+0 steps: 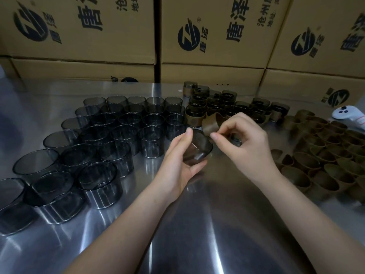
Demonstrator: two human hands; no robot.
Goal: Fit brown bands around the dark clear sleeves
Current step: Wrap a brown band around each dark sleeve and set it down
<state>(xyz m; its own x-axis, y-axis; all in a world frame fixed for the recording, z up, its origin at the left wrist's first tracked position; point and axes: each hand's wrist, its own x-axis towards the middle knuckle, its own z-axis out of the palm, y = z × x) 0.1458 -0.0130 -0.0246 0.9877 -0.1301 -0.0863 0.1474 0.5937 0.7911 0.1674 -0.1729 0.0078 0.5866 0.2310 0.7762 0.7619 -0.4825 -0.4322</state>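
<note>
At frame centre you hold a smoky dark clear sleeve (199,147), tilted; the brown band (211,125) sits just upper right of it.

Two grips are counted: one dark clear sleeve (199,148) is held in the left grip (177,167), and one brown band (212,125) is pinched in the right grip (245,141). To the left of the left grip, roughly thirty bare sleeves (126,133) are ranged in rows; an exact figure is prevented by overlap. Beyond the right grip, about fifteen banded sleeves (215,103) are clustered, and to its right some thirty or more loose bands (316,155) are massed. One white controller (349,115) and six cardboard boxes (213,26) are counted farther off.
</note>
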